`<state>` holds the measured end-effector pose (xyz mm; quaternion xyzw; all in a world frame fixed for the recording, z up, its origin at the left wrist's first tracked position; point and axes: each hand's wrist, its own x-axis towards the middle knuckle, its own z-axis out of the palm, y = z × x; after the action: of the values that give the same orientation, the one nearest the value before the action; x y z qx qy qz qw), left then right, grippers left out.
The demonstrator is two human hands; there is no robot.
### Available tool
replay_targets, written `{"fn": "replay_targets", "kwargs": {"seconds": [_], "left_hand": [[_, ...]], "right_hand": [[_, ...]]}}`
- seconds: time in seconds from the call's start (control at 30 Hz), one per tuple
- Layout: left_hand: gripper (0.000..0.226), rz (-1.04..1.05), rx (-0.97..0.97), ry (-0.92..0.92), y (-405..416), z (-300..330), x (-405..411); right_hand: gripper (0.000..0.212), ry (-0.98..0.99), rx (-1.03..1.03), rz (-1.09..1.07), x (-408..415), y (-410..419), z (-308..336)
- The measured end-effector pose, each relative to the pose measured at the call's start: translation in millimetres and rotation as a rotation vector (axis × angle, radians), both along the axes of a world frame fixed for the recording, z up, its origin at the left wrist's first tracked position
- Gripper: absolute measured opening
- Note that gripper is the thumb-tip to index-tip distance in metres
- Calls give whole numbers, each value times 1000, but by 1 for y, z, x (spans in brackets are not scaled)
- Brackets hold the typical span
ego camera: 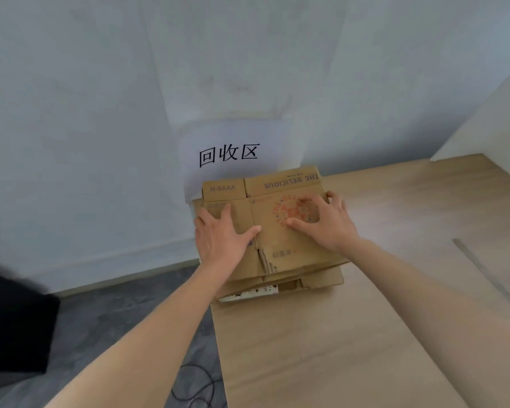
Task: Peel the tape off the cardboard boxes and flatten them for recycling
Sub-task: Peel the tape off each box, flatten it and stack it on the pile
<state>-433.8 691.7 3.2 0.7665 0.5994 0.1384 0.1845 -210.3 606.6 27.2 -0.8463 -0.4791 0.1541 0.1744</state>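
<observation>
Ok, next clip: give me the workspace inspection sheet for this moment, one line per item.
Surface: light wooden table, set against a white wall.
Job's things: flattened cardboard box printed "THE DELICIOUS", lying on top of a stack of flattened boxes at the table's far corner.
Clutter: nothing seen.
Hands: left hand and right hand both pressed flat on the top box, fingers spread.
Cables: black cable lying on the grey floor left of the table.
Surroundings: white paper sign with black characters on the wall behind the stack; a dark blurred object at the left edge.
</observation>
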Motion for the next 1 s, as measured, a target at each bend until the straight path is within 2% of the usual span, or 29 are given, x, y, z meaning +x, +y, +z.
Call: {"fn": "replay_targets", "kwargs": {"seconds": [0.1,0.2,0.33,0.4,0.6,1.0], "left_hand": [[100,-31,9,96,7,-38,10],[99,-73,156,185,8,-70,14],[78,-247,358,195,9,-90,12],[74,-291,326,214,10,-92,14],[86,-286,184,248,8,-91,16],[86,-265,222,220,8,-98,18]], "right_hand": [[75,-24,-80,15,11,16,-34],[76,-85,-105,103,15,22,-68],[66,-194,-43,169,9,13,-99],[65,-194,-11,160,9,13,-103],[69,-205,13,152,7,13,-103],[66,-210,98,131,10,15,-112]]}}
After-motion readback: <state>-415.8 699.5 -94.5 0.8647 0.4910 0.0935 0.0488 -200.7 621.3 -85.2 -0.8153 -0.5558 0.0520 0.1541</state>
